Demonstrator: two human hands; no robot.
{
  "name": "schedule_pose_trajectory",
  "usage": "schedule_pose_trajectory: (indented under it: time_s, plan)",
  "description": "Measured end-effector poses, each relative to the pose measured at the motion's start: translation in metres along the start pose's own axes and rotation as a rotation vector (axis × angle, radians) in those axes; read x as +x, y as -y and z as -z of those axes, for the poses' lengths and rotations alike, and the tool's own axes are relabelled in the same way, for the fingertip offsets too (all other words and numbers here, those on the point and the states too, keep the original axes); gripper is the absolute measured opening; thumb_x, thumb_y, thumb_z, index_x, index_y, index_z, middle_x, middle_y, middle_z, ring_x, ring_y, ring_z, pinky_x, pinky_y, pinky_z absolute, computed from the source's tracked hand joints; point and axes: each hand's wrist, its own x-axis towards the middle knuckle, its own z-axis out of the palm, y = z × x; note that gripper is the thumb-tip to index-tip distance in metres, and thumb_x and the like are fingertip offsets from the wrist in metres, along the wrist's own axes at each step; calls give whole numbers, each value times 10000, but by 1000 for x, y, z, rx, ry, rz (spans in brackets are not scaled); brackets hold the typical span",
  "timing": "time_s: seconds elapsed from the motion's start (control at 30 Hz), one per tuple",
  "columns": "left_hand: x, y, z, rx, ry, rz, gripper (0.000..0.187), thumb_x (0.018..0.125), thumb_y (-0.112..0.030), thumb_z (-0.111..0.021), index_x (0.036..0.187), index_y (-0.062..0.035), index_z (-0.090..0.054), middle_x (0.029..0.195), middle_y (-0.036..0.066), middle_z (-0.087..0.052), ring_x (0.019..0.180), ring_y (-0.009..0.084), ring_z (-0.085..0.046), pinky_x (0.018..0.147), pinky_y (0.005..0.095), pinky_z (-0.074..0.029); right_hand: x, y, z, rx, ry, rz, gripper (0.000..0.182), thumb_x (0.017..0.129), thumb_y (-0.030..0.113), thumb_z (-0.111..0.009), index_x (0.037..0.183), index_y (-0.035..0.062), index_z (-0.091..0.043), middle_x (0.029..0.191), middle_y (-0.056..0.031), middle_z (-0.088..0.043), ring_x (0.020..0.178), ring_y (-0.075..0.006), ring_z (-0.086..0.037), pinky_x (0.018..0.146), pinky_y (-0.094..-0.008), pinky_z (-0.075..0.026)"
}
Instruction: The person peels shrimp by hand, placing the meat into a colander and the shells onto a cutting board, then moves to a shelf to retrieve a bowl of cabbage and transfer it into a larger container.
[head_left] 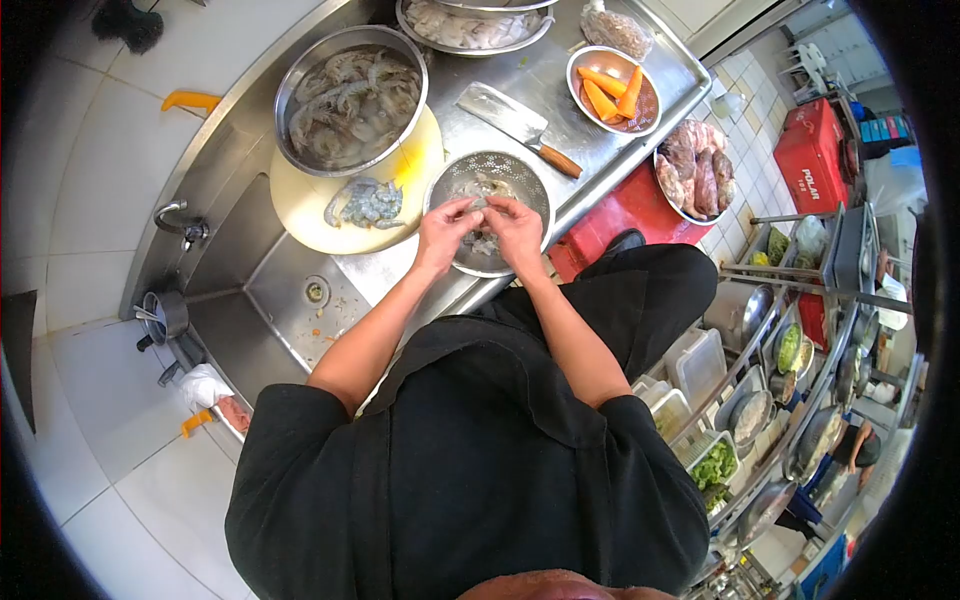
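Note:
My left hand (pixel 446 232) and my right hand (pixel 514 230) meet above a perforated metal colander (pixel 541 190), fingertips pinched together on a small greyish shrimp (pixel 478 203), mostly hidden by the fingers. Shells or shrimp pieces (pixel 484 243) lie in the colander below. To the left, a small pile of raw grey shrimp (pixel 366 203) rests on a round, yellowish cutting board (pixel 300 212). Partly over the board stands a metal bowl (pixel 284 120) of whole shrimp in liquid. Beyond the colander lies a cleaver (pixel 505 115) with a wooden handle.
Behind are a bowl of pale pieces (pixel 470 28) and a basket of carrots (pixel 612 95). A steel sink (pixel 225 335) with a faucet (pixel 180 224) lies left. On the right, a bowl of meat (pixel 694 170) sits near a red crate (pixel 640 215); shelves hold vegetables and pans.

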Motion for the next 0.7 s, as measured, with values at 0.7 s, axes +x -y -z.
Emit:
schedule_pose_trajectory:
  time_s: [0.7]
  plan:
    - [-9, -10, 12, 689, 175, -110, 326, 788, -82, -667, 1108, -20, -683, 957, 192, -684, 820, 244, -662, 751, 310, -503, -7, 12, 5, -619, 135, 171, 245, 807, 152, -586, 739, -78, -635, 658, -189, -666, 634, -240, -696, 604, -341, -538]
